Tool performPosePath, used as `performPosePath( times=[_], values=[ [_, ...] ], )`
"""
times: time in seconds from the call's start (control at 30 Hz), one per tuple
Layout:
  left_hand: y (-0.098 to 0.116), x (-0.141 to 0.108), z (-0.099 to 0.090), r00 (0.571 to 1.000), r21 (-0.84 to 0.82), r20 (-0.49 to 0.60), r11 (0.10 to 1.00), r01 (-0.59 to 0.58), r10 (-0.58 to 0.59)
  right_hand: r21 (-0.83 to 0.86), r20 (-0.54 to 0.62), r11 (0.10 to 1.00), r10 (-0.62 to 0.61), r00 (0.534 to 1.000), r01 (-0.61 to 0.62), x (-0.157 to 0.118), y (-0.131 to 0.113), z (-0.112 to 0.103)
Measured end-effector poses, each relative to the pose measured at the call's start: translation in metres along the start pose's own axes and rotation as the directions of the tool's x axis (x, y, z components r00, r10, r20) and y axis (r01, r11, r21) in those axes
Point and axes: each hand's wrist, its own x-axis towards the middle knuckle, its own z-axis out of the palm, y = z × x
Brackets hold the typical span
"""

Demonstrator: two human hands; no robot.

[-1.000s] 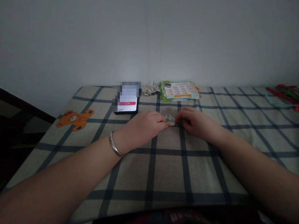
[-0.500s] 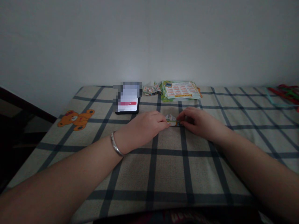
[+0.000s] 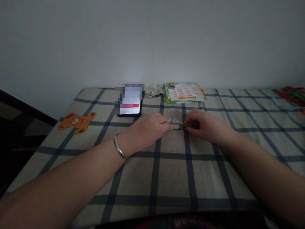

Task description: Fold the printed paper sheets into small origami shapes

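Between my hands, a small piece of folded printed paper [image 3: 175, 122] rests on the checked tablecloth, a pointed part of it standing up in the middle. My left hand [image 3: 152, 128], with a silver bangle at the wrist, pinches its left end. At the right end, my right hand [image 3: 202, 125] grips the paper between thumb and forefinger. My fingers cover both ends of the paper.
Toward the wall lie a phone [image 3: 131, 106] with a lit screen, some folded paper pieces [image 3: 154, 92] and a stack of printed sheets [image 3: 183, 91]. A bear cutout [image 3: 77, 122] is at left; red and green items [image 3: 292, 97] are at far right.
My right thumb and forefinger have closed on the paper's right end, and more of the paper shows between my hands. My left hand has barely moved.
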Motion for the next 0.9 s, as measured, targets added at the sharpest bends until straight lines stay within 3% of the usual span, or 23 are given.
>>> performPosePath(
  times=[0.4, 0.67, 0.9],
  values=[
    [0.004, 0.0, -0.002, 0.999, 0.036, 0.032, 0.999, 0.029, -0.03, -0.117, 0.012, 0.993, -0.021, 1.0, 0.022, -0.002, 0.006, 0.004],
    [0.006, 0.0, 0.001, 1.0, 0.052, -0.018, 0.999, 0.002, -0.001, -0.173, -0.178, 0.985, -0.013, 0.984, -0.018, 0.0, 0.002, 0.009],
    [0.007, 0.002, 0.004, 0.995, -0.055, -0.09, 0.998, 0.043, -0.048, -0.076, -0.086, 0.995, 0.059, 0.995, -0.066, 0.006, 0.006, 0.008]
  ],
)
